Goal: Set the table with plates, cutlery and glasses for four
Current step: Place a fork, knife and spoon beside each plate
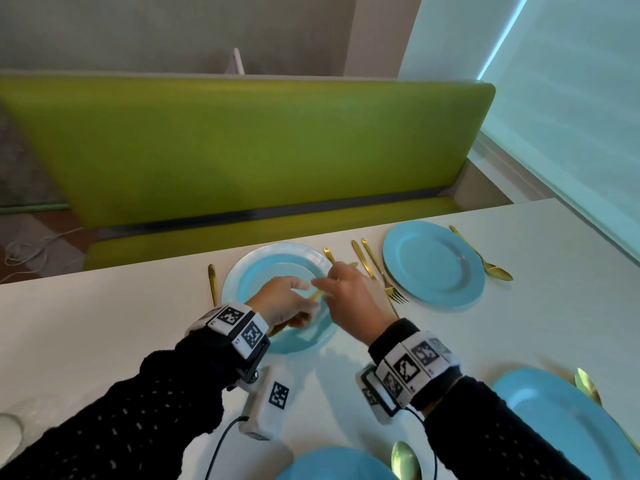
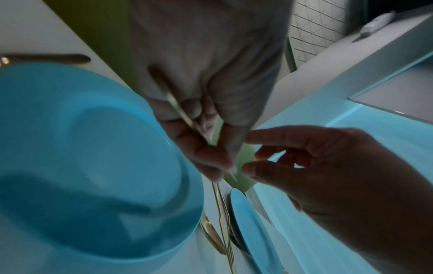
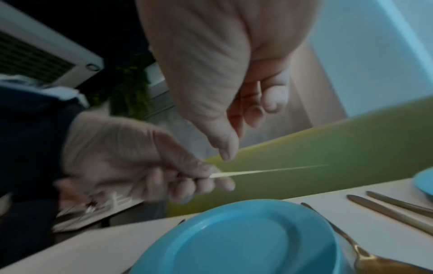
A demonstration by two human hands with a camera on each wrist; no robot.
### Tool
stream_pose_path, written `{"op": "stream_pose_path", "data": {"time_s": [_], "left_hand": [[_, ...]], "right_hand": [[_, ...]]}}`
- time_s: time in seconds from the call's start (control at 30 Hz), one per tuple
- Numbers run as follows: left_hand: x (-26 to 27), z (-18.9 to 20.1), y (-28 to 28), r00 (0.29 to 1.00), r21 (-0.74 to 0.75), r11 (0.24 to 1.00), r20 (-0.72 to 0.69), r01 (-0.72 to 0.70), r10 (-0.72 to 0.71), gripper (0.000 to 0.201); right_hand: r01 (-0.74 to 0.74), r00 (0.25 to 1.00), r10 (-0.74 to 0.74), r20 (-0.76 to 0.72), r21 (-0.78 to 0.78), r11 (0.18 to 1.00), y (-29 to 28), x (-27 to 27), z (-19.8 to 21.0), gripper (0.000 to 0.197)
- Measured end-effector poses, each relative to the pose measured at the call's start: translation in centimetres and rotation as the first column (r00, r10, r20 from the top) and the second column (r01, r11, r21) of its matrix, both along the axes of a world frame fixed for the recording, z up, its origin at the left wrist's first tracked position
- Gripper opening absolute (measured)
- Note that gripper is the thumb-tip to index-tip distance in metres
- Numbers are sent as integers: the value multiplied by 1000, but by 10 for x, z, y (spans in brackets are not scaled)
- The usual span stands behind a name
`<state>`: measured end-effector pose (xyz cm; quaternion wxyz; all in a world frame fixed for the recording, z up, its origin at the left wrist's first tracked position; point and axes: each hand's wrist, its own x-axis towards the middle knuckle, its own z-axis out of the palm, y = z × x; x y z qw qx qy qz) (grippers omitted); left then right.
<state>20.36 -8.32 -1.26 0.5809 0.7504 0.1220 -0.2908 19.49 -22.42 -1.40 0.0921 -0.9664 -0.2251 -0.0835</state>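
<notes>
My left hand (image 1: 282, 301) grips a thin gold knife (image 1: 313, 294) by its handle, above a blue plate (image 1: 249, 271) at the table's far edge. The blade (image 3: 257, 171) points toward my right hand (image 1: 349, 299), which hovers just beside it with loosely bent fingers and holds nothing. In the right wrist view the right thumb (image 3: 225, 148) hangs just above the blade without touching it. In the left wrist view the left hand's fingers (image 2: 187, 111) curl round the knife (image 2: 178, 109), and the right hand (image 2: 328, 166) sits close to the tip.
Gold cutlery (image 1: 212, 282) lies left of this plate and a spoon handle (image 1: 329, 254) to its right. A knife and fork (image 1: 377, 268) lie beside the second far plate (image 1: 433, 263), a spoon (image 1: 485, 261) beyond. Two near plates (image 1: 571, 427) (image 1: 332, 465) have spoons. A green bench (image 1: 242, 140) stands behind the white table (image 1: 104, 323).
</notes>
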Motion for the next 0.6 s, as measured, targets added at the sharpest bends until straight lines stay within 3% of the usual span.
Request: {"op": "stream_pose_path", "data": {"time_s": [0.1,0.23,0.37,0.47,0.6], "left_hand": [[-16,12,5,984,84,980,-14,178,-178,64],[-34,25,16,967,107,962,-45,253,-249,83],[-53,37,31,940,106,934,-53,340,-336,88],[-68,44,45,925,122,917,-33,380,-379,84],[-80,52,76,915,158,903,-8,400,-404,77]], "right_hand": [[-129,992,128,-23,-58,990,10,-22,4,24],[-186,981,182,-62,-53,981,15,-44,8,15],[-180,983,176,-51,-72,981,27,-68,22,16],[-146,989,145,-32,-33,989,41,-87,32,6],[-69,997,70,-21,14,997,69,-106,37,7]]}}
